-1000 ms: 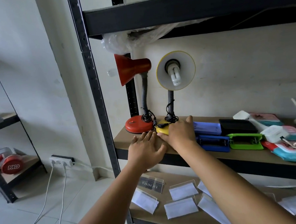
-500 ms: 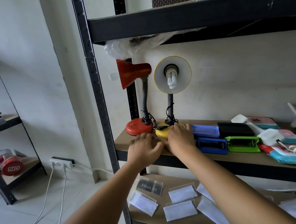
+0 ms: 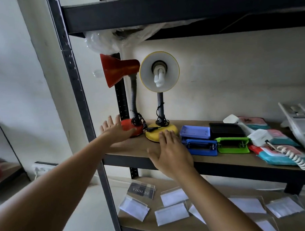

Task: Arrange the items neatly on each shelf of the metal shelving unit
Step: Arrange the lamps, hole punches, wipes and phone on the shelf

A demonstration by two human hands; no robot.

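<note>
Two desk lamps stand at the left end of the middle shelf [image 3: 132, 147]. The red lamp [image 3: 133, 128] is on the left and the yellow lamp [image 3: 162, 132] stands right beside it, shade facing me with a white bulb. My left hand [image 3: 116, 129] lies with straight fingers against the left side of the red lamp's base. My right hand [image 3: 170, 150] is spread flat, its fingertips at the front edge of the yellow base. Neither hand holds anything.
To the right of the lamps lie blue hole punches [image 3: 200, 144], a green one [image 3: 232, 144], a black case [image 3: 225, 129], white adapters [image 3: 260, 137], wipe packs [image 3: 283, 158] and a white telephone [image 3: 302, 125]. Clear sign holders [image 3: 171, 213] litter the lower shelf. The front upright post [image 3: 79, 102] stands close on the left.
Both hands have come off the yellow base and spread apart: the left moved over to the red base, the right drew back toward the shelf front. The camera moved closer.
</note>
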